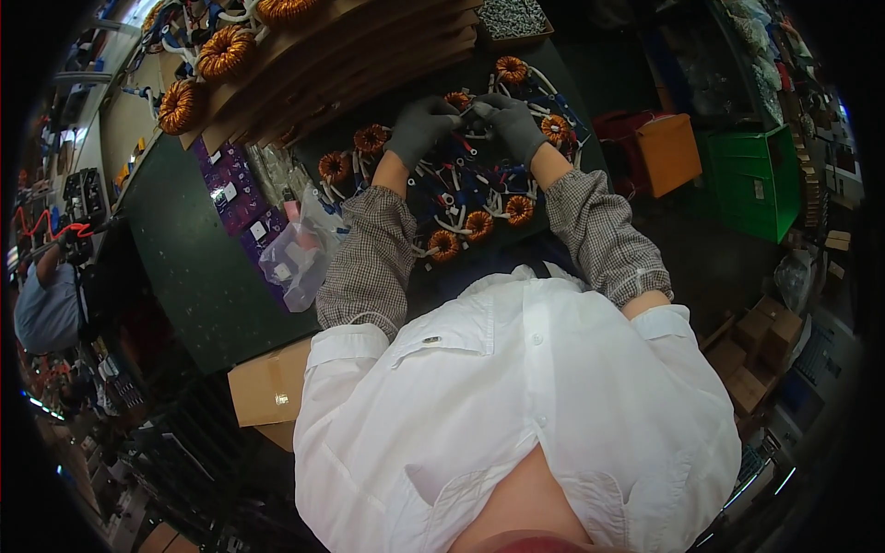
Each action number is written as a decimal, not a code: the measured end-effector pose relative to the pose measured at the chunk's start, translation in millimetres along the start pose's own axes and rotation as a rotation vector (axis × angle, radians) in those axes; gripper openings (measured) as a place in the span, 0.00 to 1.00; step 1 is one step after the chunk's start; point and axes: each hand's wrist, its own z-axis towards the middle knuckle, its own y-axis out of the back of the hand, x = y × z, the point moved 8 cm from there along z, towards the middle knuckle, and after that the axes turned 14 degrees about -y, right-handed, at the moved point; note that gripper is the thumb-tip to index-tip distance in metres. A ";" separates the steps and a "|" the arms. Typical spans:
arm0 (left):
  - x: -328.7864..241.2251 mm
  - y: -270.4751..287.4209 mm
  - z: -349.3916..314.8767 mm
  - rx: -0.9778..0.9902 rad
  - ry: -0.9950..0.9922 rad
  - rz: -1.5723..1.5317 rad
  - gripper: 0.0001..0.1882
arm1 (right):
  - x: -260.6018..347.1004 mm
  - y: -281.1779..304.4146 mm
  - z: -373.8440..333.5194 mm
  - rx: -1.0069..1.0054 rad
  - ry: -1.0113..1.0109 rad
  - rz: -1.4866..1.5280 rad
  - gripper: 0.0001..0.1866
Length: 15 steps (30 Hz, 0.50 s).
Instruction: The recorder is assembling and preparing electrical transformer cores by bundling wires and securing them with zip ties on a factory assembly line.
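Note:
Both my hands wear grey gloves and meet over the far side of a dark bench. My left hand (424,129) has its fingers bent and closed beside a copper-wound ring coil (456,100). Just to the right, my right hand (511,125) pinches toward the same spot; what lies between the fingertips is too small to make out. Around them lie several more coils, among them one at the far right (512,69), one beside my right wrist (555,128) and one left of my left hand (371,139). White, blue and red leads with ring terminals (449,198) spread between them.
Stacked cardboard sheets (369,60) carry more coils (226,53) at the far left. A box of small metal fasteners (513,18) stands behind. Purple circuit boards (230,189) and a clear plastic bag (304,253) lie left. A green crate (756,182) and orange bin (667,155) stand right.

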 end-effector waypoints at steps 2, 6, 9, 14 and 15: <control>4.0 -0.4 1.7 -0.008 0.032 0.002 0.14 | 0.3 0.8 -0.9 0.011 -0.013 0.005 0.15; 5.6 -0.8 4.1 -0.043 0.028 0.001 0.13 | -0.8 0.0 -1.2 0.034 -0.042 0.037 0.15; 8.8 -1.3 4.8 -0.075 0.027 -0.011 0.12 | -5.2 -0.1 2.8 0.044 -0.025 0.053 0.15; 8.4 -0.7 3.4 -0.132 0.017 -0.029 0.12 | -4.4 -1.7 3.1 0.034 -0.012 0.049 0.14; 4.0 -0.8 4.1 -0.116 -0.009 0.041 0.13 | -1.4 -2.8 2.1 0.030 0.026 0.030 0.14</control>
